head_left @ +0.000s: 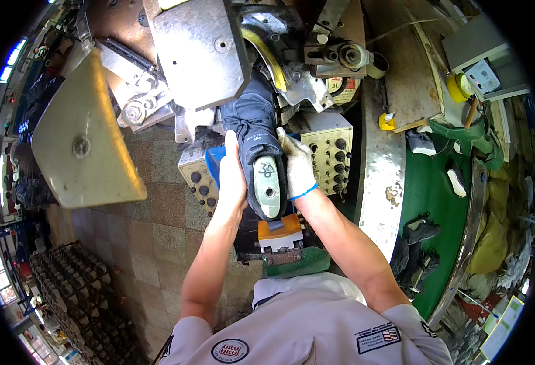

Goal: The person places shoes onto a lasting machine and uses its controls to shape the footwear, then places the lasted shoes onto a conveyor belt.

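Observation:
A dark shoe upper (252,115) is stretched over a pale green last (267,188), its toe end under the metal plate (200,52) of a machine and its heel toward me. My left hand (233,167) presses along the shoe's left side, thumb up near the laces; its other fingers are hidden below. On the opposite side my right hand (297,163), in a whitish glove with a blue cuff edge, grips the shoe near the collar. Just under the heel sits an orange pad (279,227) on a metal block.
Control boxes with black knobs (331,152) flank the shoe. A large pale panel (85,143) juts out at left. Along the right runs a metal ledge (382,176), then a green conveyor surface (428,228) with several dark shoes. A rack (76,292) stands on the tiled floor at lower left.

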Tool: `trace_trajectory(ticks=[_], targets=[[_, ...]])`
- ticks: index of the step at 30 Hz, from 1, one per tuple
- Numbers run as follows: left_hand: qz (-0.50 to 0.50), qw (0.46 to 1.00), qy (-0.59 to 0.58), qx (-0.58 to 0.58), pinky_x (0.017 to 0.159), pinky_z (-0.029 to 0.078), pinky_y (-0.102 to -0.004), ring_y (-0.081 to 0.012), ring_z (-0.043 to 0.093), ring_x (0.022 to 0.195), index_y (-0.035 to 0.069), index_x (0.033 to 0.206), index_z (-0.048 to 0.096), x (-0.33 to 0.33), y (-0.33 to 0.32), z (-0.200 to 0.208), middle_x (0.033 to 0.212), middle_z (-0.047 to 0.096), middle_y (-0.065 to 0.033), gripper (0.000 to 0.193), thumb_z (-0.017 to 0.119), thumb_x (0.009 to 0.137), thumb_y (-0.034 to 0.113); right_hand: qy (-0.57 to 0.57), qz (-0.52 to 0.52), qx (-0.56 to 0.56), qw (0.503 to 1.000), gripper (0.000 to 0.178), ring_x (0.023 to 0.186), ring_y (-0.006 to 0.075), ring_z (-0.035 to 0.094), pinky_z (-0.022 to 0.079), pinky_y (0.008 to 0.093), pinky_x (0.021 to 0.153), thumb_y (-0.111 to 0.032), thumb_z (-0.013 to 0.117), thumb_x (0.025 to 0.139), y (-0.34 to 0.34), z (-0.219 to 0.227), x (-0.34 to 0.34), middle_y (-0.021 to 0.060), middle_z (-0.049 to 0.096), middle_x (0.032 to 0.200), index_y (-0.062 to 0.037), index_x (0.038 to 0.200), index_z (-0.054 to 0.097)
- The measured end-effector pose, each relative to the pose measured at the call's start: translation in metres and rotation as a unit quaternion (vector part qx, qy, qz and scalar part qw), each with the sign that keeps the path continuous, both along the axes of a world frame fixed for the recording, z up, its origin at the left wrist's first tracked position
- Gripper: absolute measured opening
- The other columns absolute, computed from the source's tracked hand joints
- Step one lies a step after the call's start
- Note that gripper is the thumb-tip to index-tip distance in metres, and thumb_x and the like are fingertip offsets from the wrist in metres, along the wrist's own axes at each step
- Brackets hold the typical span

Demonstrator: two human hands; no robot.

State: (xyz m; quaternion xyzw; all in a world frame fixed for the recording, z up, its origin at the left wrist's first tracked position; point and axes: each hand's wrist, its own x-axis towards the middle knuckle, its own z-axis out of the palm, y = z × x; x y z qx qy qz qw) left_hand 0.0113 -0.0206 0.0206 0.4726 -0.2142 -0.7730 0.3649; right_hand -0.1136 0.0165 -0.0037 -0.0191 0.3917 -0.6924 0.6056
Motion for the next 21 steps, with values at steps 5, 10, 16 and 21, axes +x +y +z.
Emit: trace_trajectory(ticks=[5, 10, 16, 21], targets=[[0.035, 0.999, -0.021, -0.025, 0.071, 0.058, -0.0336, -0.0177, 0.070, 0.079, 0.008, 0.114, 0.064, -0.009, 0.006, -0.002, 0.096, 0.070, -0.0062, 0.057, 0.046, 0.100, 0.060, 0.050, 0.028, 0.001, 0.998, 0.038, 0.082, 0.0117, 0.061, 0.051, 0.0291, 0.077, -0.034, 0.071, 0.094, -0.001, -0.005, -0.008, 0.0039, 0.070, 0.095, 0.0020, 0.107, 0.072], [0.081, 0.997, 0.000, -0.007, 0.072, 0.057, -0.0341, -0.0186, 0.069, 0.078, 0.007, 0.110, 0.066, -0.013, 0.011, -0.021, 0.093, 0.071, -0.0063, 0.056, 0.049, 0.099, 0.060, 0.190, 0.077, 0.047, 0.978, 0.035, 0.076, 0.0073, 0.054, 0.046, 0.0276, 0.069, -0.035, 0.067, 0.097, 0.002, -0.004, -0.016, -0.0014, 0.066, 0.087, 0.0004, 0.098, 0.073], [0.112, 0.991, 0.050, -0.053, 0.078, 0.054, -0.0318, -0.0171, 0.065, 0.083, 0.007, 0.111, 0.064, -0.019, 0.015, -0.044, 0.095, 0.068, -0.0051, 0.058, 0.042, 0.102, 0.060, 0.239, 0.040, -0.005, 0.970, 0.038, 0.063, 0.0050, 0.042, 0.036, 0.0272, 0.057, -0.035, 0.062, 0.100, -0.002, 0.012, -0.010, -0.0085, 0.052, 0.067, -0.0054, 0.076, 0.067], [0.082, 0.992, 0.079, -0.044, 0.083, 0.053, -0.0328, -0.0179, 0.065, 0.089, 0.004, 0.116, 0.063, -0.020, 0.010, -0.050, 0.100, 0.068, -0.0056, 0.066, 0.039, 0.101, 0.064, 0.448, 0.069, -0.038, 0.891, 0.047, 0.062, 0.0084, 0.039, 0.035, 0.0331, 0.054, -0.037, 0.057, 0.102, -0.003, -0.011, -0.026, -0.0027, 0.047, 0.062, 0.0034, 0.078, 0.065]])
